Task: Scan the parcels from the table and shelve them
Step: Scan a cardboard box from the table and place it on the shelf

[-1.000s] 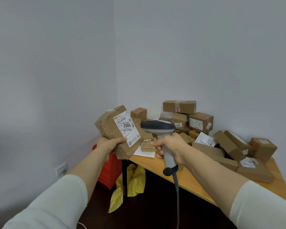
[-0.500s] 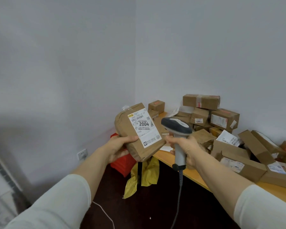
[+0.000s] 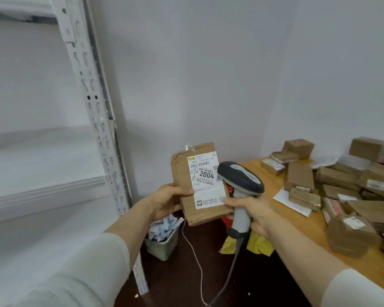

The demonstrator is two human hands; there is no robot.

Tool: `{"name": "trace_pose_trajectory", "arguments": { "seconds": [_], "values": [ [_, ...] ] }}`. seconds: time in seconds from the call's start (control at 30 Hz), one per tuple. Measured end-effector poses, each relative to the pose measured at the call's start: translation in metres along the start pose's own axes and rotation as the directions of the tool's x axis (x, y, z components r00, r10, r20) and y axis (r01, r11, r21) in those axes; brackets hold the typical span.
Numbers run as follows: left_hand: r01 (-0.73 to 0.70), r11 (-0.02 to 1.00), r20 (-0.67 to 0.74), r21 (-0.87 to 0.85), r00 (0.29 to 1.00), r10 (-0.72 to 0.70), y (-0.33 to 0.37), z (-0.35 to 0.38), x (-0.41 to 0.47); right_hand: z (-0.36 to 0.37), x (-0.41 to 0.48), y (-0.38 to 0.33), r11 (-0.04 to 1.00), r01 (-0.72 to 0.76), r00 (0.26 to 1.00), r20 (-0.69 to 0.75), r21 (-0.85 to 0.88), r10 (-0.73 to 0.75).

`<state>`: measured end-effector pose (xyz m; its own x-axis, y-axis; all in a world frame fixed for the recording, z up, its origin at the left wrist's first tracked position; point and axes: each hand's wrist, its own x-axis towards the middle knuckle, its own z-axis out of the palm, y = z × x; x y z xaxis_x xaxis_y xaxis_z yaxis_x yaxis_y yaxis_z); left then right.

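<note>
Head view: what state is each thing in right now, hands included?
Parcel, held upright, label facing the camera.
Left hand, grips the parcel's left edge.
Scanner, head close beside the label.
Right hand, grips the scanner handle.
Bin, stuffed with crumpled paper.
Table parcels, piled, unshelved.

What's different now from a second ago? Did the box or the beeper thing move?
The view swung left: a white shelf now shows, and the table has slid to the right. The parcel, tilted before, is nearly upright with its label facing the camera, and the scanner has come close to its right edge. Unchanged: the left hand holds the parcel, the right hand grips the scanner.
</note>
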<state>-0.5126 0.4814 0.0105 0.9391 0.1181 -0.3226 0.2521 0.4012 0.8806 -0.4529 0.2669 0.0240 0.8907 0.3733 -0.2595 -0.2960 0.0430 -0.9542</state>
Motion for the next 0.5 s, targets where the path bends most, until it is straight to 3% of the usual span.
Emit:
{"name": "trace_pose_trajectory", "arguments": {
  "seconds": [0.23, 0.5],
  "values": [
    [-0.089, 0.996, -0.298, 0.005, 0.951, 0.087, -0.012, -0.08, -0.113, 0.096, -0.021, 0.033, 0.999, -0.043, 0.956, 0.291, -0.007, 0.044],
    [-0.254, 0.966, -0.578, -0.042, 0.795, 0.184, -0.011, -0.171, -0.234, 0.232, -0.059, 0.058, 0.991, -0.067, 0.85, 0.513, -0.115, 0.117]
  ]
}}
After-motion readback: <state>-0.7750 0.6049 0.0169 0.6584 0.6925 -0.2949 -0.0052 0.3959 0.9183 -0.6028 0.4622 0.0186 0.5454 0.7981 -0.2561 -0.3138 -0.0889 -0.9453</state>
